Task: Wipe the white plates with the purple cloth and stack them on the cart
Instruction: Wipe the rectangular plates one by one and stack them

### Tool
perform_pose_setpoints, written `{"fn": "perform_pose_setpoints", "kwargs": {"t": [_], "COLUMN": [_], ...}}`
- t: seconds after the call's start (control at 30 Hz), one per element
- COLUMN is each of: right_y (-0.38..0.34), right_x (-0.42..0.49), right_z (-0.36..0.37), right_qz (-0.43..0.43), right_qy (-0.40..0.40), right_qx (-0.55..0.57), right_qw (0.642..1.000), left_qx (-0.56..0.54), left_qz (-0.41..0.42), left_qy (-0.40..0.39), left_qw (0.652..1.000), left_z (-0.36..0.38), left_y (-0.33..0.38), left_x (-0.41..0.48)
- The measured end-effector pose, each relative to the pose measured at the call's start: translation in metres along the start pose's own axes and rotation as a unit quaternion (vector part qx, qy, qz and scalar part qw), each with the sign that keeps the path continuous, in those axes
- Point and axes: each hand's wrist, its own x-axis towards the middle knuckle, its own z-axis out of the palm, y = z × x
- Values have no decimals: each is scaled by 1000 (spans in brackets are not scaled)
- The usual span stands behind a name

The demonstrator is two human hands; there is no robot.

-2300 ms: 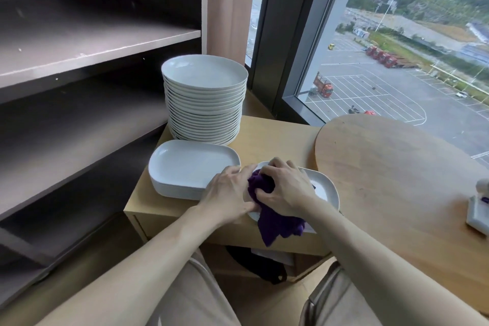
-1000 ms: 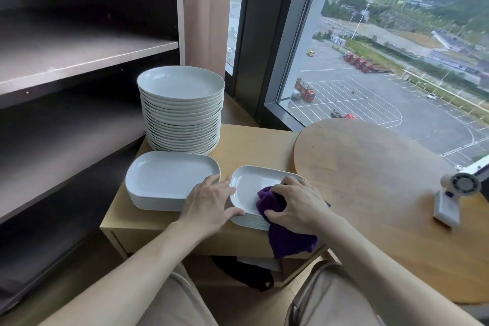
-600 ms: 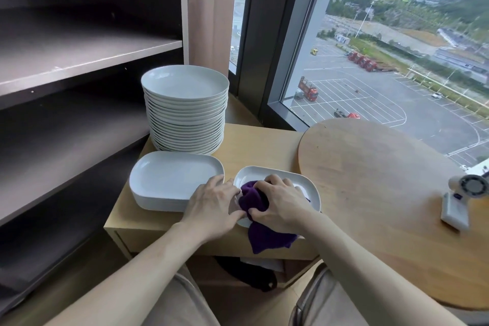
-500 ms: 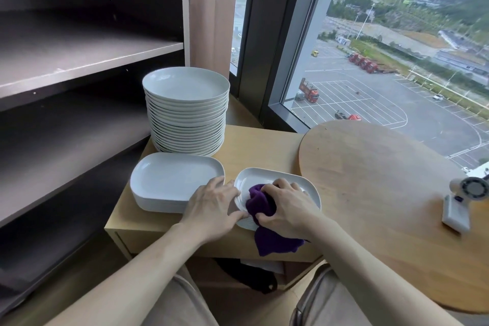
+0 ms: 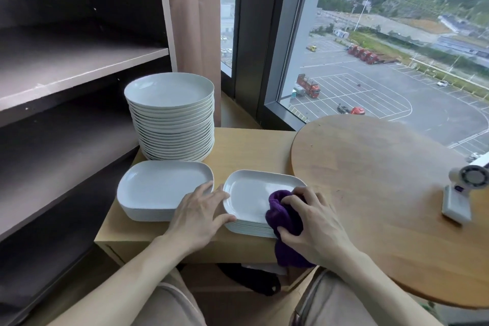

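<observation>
Head view: right hand (image 5: 315, 222) is gripping purple cloth (image 5: 284, 216) on top plate (image 5: 248, 194) (rect. stack); left hand (image 5: 197, 213), fingers straight, is steadying its rim

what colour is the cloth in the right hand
Purple, a deep solid shade: the cloth shows in the head view, the only one.
</observation>
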Motion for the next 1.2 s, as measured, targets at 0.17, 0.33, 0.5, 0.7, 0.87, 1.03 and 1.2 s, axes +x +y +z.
{"fn": "perform_pose_setpoints", "kwargs": {"t": [0.17,0.33,0.5,0.7,0.87,1.03,1.2], "right_y": [5,5,7,1,4,12,12], "right_x": [6,11,10,9,11,14,14], "right_z": [2,8,11,12,12,12,12], "right_qz": [-24,-42,-45,-41,-51,-48,-31], "right_qy": [-3,6,17,25,30,73,93], "right_qx": [40,65,59,77,89,85,82], "right_qw": [999,997,997,996,994,993,992], "left_qx": [-6,-5,1,-17,10,56,69], "left_qz": [9,33,41,-7,36,72,27], "left_qy": [12,27,27,34,54,85,91], "left_qw": [1000,999,999,999,998,992,993], "left_z": [2,6,7,1,-1,-13,-27], "left_y": [-1,-3,-4,-3,-2,2,-3], "left_x": [1,1,3,4,2,3,2]}}
